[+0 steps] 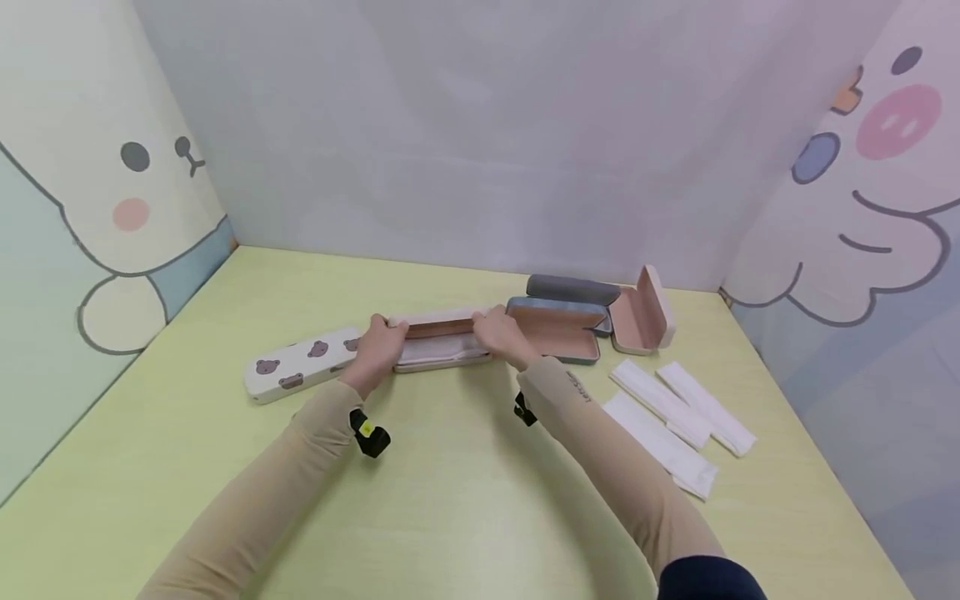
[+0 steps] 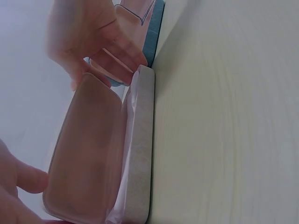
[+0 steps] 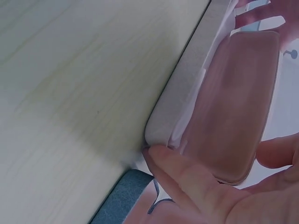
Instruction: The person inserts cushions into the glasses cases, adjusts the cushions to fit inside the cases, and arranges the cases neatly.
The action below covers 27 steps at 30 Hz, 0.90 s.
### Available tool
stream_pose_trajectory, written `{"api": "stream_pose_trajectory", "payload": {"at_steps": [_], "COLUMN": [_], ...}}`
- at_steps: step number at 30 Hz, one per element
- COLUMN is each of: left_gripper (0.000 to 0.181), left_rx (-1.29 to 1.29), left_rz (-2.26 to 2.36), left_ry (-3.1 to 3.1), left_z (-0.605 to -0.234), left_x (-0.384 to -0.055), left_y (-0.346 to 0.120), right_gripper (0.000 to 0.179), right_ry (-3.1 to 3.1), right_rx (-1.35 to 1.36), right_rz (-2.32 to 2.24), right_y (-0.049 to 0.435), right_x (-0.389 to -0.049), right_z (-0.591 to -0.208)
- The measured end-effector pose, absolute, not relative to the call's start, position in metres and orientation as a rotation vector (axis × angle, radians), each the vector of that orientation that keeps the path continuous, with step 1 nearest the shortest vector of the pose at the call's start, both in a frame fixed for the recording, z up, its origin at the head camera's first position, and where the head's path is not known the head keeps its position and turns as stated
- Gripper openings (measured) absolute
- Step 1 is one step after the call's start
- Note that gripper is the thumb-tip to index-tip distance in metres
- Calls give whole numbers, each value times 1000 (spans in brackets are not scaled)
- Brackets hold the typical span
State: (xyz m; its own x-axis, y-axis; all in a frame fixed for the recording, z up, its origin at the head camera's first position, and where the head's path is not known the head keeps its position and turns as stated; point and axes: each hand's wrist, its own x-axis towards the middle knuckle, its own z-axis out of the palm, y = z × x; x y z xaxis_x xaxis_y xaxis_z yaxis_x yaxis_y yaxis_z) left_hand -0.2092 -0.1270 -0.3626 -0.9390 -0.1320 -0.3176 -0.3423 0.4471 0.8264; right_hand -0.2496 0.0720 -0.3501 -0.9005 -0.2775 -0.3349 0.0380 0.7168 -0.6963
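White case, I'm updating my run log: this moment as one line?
white case: open, pale cloth inside; left hand: holds left end; right hand: holds right end

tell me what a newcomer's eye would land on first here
Likely first, at the centre, the left hand and right hand holding an open, pale, oblong, pink-lined case at its two ends. Left of it lies a white, oblong case printed with brown bear faces. On the right of the yellow-green table lie three flat, white, cloth-like strips.
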Motion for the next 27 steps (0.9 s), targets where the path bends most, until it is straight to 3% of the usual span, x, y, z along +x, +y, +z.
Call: {"api": "stream_pose_trajectory", "payload": {"at_steps": [17,22,27], "left_gripper": [52,54,57], "left_rx": [-386,-403,-407], "left_rz": [1501,1486,1500], "left_ry": [2479,2481,2476], "left_z": [-362,-363,-364], "left_x": [-204,-203,-202], "left_y": [-125,-126,-124], "right_gripper": [61,44,41], "right_ry": [2569,2553,2558], "right_rx": [-267,-272,-245], "right_rz": [-973,-1038,-1077], "right_y": [75,75,76], "right_x": [-247,-247,-247], "right_z": [-358,-360,-361]}}
